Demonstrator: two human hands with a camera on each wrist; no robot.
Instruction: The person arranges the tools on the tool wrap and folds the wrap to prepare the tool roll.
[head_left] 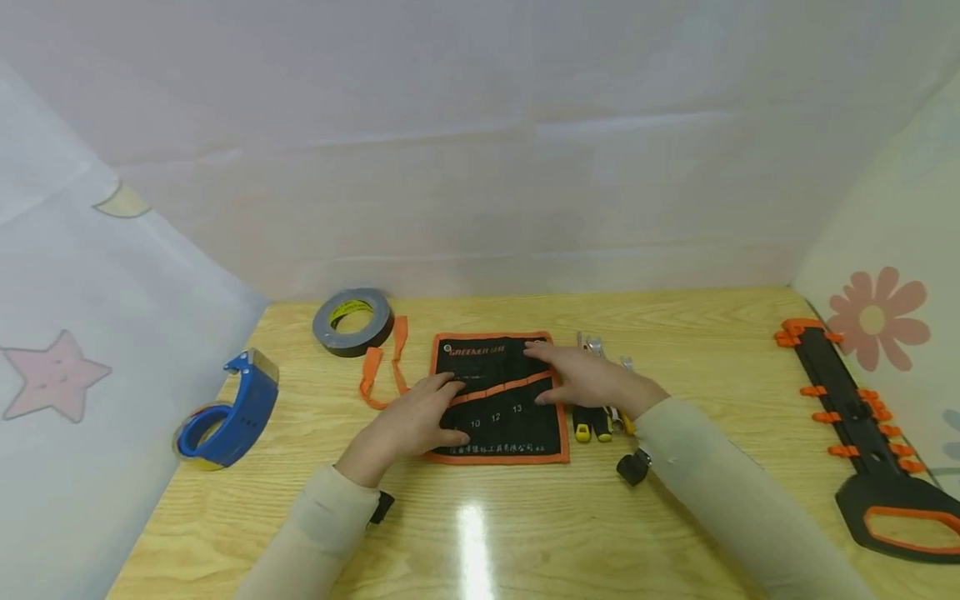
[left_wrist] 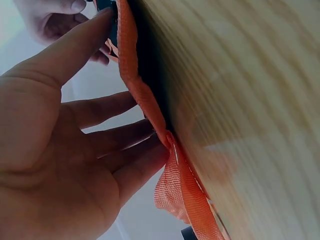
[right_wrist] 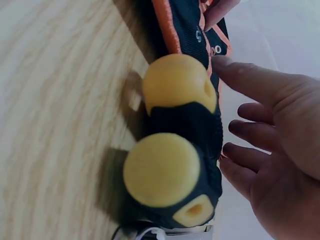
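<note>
A black tool pouch (head_left: 502, 433) with orange trim and printed numbers lies flat on the wooden table. My left hand (head_left: 416, 417) rests on its left side, fingers spread; the left wrist view shows those fingertips (left_wrist: 132, 100) right at the orange edge. Over the pouch's right side, my right hand (head_left: 585, 377) reaches with loosely bent fingers, its fingertips near the fabric. Partly under that wrist lie two screwdrivers (head_left: 582, 429) with black and yellow handles, seen end-on in the right wrist view. Some wrenches (head_left: 595, 343) lie beside them, partly hidden by the hand.
An orange strap (head_left: 367, 383) trails left from the pouch. A roll of grey tape (head_left: 371, 333) lies behind it, and a blue tape dispenser (head_left: 255, 408) stands at far left. On the right lies a black holder with orange clips (head_left: 840, 383). Cloth walls (head_left: 487, 208) bound the table.
</note>
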